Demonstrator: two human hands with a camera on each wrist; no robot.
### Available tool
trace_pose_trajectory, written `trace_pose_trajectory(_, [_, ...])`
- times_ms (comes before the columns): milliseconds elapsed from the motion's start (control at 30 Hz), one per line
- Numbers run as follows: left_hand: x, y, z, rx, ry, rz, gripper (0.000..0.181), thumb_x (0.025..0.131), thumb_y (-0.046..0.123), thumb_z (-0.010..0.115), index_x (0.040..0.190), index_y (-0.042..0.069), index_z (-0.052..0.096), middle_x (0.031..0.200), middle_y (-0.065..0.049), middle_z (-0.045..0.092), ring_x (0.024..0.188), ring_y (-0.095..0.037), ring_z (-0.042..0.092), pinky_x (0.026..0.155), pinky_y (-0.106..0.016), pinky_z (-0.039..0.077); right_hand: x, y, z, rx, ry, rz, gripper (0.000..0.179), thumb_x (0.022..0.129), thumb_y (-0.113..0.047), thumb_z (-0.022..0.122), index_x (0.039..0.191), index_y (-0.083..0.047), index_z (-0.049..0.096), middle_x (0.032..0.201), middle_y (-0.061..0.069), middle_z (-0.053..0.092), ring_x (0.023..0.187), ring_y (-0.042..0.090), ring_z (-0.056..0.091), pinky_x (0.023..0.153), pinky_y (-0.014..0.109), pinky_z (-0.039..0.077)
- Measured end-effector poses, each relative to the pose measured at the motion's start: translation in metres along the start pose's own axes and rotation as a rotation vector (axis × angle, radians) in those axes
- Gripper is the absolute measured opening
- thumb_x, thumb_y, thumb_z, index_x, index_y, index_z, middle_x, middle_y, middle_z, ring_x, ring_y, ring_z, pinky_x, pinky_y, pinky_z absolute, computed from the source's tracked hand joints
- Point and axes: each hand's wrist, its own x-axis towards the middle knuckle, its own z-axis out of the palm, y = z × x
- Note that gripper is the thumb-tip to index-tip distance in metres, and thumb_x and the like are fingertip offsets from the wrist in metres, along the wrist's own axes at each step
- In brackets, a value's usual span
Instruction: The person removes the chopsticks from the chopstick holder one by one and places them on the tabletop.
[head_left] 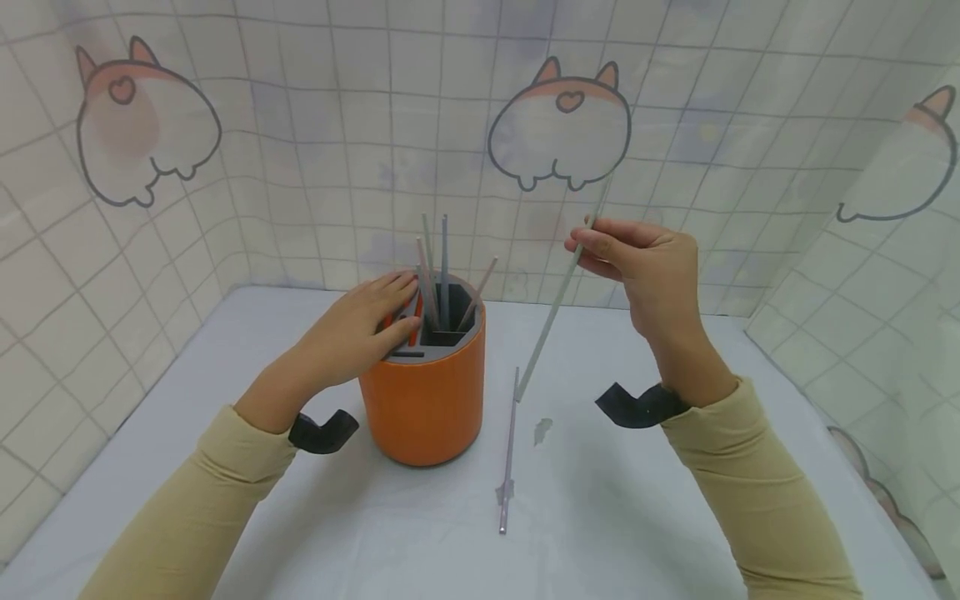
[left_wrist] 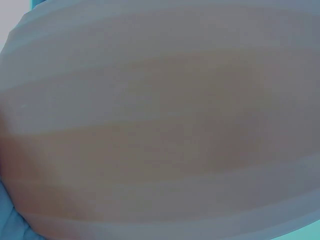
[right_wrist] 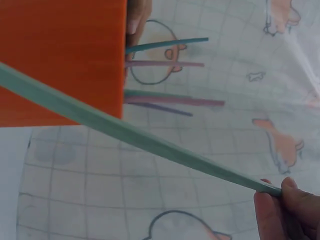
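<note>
In the head view my right hand [head_left: 637, 258] pinches a long, thin, pale green straw-like stick [head_left: 551, 321] near its upper end. The stick slants down to the left, its lower end overlapping a purple stick [head_left: 510, 467] on the table. In the right wrist view thumb and fingertips hold the green stick [right_wrist: 150, 142] at one end. My left hand [head_left: 367, 321] rests on the top of an orange cylindrical holder [head_left: 423, 408], fingers extended over its left side and thumb across the grey divided insert. Several thin coloured sticks [head_left: 444, 267] stand in the holder's dark compartment.
The holder stands on a white table [head_left: 420, 533] with a pale patch [head_left: 542, 430] right of the purple stick. A grid-patterned curtain [head_left: 360, 167] with cartoon animals encloses the back and sides. A blurred, banded surface [left_wrist: 160, 125] fills most of the left wrist view.
</note>
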Motion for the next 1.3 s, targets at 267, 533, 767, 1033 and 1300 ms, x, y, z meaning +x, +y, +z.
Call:
trace_pose_trajectory(267, [-0.001,-0.001,0.001,-0.005,0.009,0.003,0.064,0.106,0.042,0.041,0.158,0.007,0.026,0.167,-0.009,0.019,0.156,-0.031,0.012,0.128,-0.054,0.01,0.005,0.04,-0.025,-0.15,-0.04,0.259,0.006,0.086,-0.008,0.077,0.092,-0.009,0.077,0.083,-0.004,0.078,0.08,0.009,0.076,0.076,0.022,0.061])
trace_pose_trajectory(533, [-0.005,0.002,-0.001,-0.014,0.012,0.004,0.063,0.107,0.042,0.04,0.158,0.007,0.026,0.167,-0.011,0.02,0.156,-0.033,0.013,0.127,-0.055,0.01,-0.002,0.089,-0.037,-0.313,-0.106,0.466,0.043,0.092,-0.014,0.071,0.126,0.011,0.062,0.085,-0.01,0.076,0.084,0.004,0.075,0.081,0.021,0.06])
trace_pose_trajectory(767, [-0.004,0.004,0.0,-0.015,0.006,-0.003,0.063,0.107,0.04,0.04,0.157,0.006,0.026,0.167,-0.012,0.02,0.156,-0.033,0.012,0.127,-0.055,0.009,-0.017,0.124,-0.041,-0.338,-0.141,0.595,0.038,0.094,-0.009,0.068,0.127,0.01,0.062,0.096,0.001,0.077,0.084,0.007,0.075,0.081,0.023,0.061])
trace_pose_trajectory(1033, [-0.003,0.002,0.002,-0.018,0.01,-0.003,0.063,0.106,0.041,0.04,0.157,0.006,0.026,0.167,-0.011,0.019,0.156,-0.032,0.012,0.128,-0.054,0.009,-0.032,0.147,-0.047,-0.309,-0.129,0.698,0.04,0.095,-0.009,0.067,0.13,0.01,0.06,0.099,0.006,0.077,0.084,0.008,0.075,0.08,0.022,0.061])
trace_pose_trajectory(1300, [-0.003,0.002,0.002,-0.015,0.009,-0.002,0.063,0.106,0.041,0.04,0.158,0.007,0.026,0.167,-0.009,0.019,0.156,-0.032,0.012,0.128,-0.054,0.01,-0.041,0.169,-0.055,-0.264,-0.119,0.737,0.039,0.093,-0.006,0.069,0.127,0.013,0.06,0.095,0.007,0.078,0.082,0.009,0.074,0.077,0.021,0.061])
